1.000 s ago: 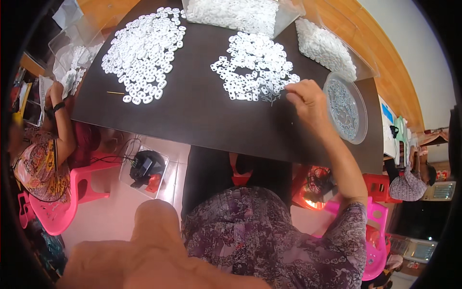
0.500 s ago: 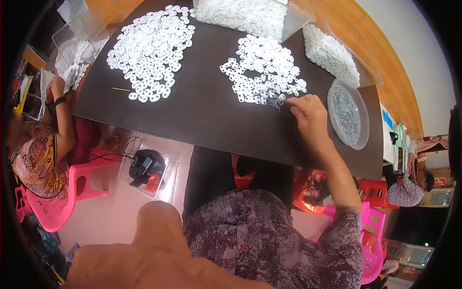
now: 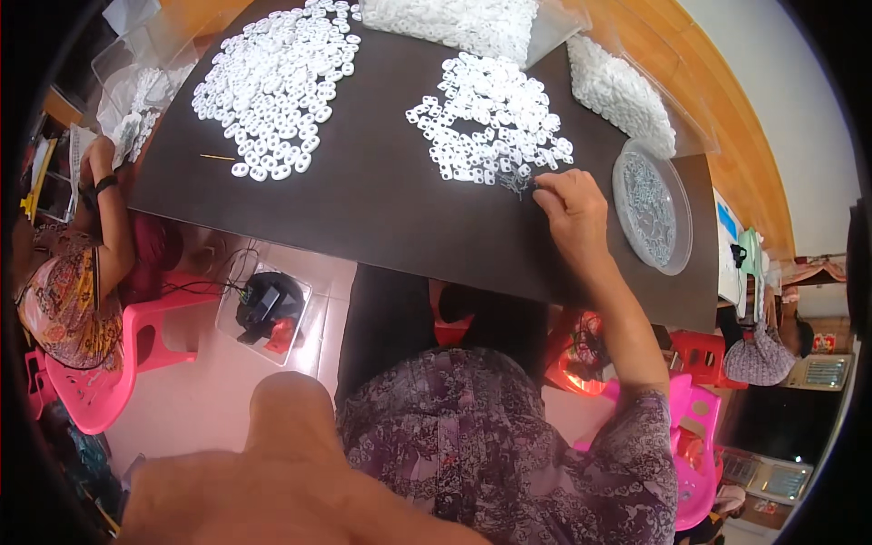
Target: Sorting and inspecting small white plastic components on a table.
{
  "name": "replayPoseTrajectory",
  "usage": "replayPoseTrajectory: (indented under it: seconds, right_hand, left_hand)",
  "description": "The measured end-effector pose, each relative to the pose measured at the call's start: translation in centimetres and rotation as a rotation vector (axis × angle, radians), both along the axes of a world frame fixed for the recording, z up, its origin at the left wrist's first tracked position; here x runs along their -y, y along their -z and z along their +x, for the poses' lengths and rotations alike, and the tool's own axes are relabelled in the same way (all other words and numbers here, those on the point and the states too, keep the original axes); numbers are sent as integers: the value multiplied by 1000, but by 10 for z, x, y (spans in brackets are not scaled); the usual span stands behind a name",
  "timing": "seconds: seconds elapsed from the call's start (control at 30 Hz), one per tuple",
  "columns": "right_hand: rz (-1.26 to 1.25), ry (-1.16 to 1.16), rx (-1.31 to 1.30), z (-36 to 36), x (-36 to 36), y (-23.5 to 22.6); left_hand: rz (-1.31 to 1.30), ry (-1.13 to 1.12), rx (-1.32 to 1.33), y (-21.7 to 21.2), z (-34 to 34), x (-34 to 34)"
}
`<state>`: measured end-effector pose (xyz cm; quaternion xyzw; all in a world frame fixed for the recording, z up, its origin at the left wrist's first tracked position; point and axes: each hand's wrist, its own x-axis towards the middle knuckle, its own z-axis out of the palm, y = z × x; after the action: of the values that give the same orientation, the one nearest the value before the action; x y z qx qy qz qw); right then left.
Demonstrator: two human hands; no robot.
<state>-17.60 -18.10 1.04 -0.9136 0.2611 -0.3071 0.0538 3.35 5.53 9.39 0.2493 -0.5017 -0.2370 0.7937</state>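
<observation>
My right hand (image 3: 579, 216) is closed in a pinch at the near right edge of a loose pile of small white two-holed plastic pieces (image 3: 504, 113). By its fingertips lies a little heap of thin grey metal pins or screws (image 3: 516, 183). Whatever the fingertips hold is too small to make out. A round clear dish (image 3: 683, 232) with many similar metal bits stands right of that hand. Close and large at the lower left is a bare-skinned shape (image 3: 272, 472), seemingly part of my left hand or arm; no fingers can be told apart.
A larger spread of oval white two-holed pieces (image 3: 272, 95) covers the dark table's (image 3: 363, 186) left side, near a thin yellow stick (image 3: 216, 157). Clear bins of white pieces (image 3: 454, 23) line the far edge. At left, another person (image 3: 77, 300) sits on a pink chair (image 3: 136, 372).
The whole view has shifted slightly, with the table's contents now a little higher and further left. My right hand stays pinched beside the metal heap, its fingertips slightly apart from the white pieces.
</observation>
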Motion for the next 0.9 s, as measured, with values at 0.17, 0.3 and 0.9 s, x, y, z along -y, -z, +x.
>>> replayPoseTrajectory:
  seconds: [0.17, 0.3, 0.9]
  right_hand:
    - [-89, 3, 27, 5, 4, 10]
    - [-185, 7, 1, 3, 4, 7]
    - [92, -40, 41, -8, -12, -5]
  left_hand:
    - [-23, 3, -10, -7, -17, 22]
    - [127, -53, 154, -8, -9, 35]
    - [436, -490, 771, 87, -36, 108]
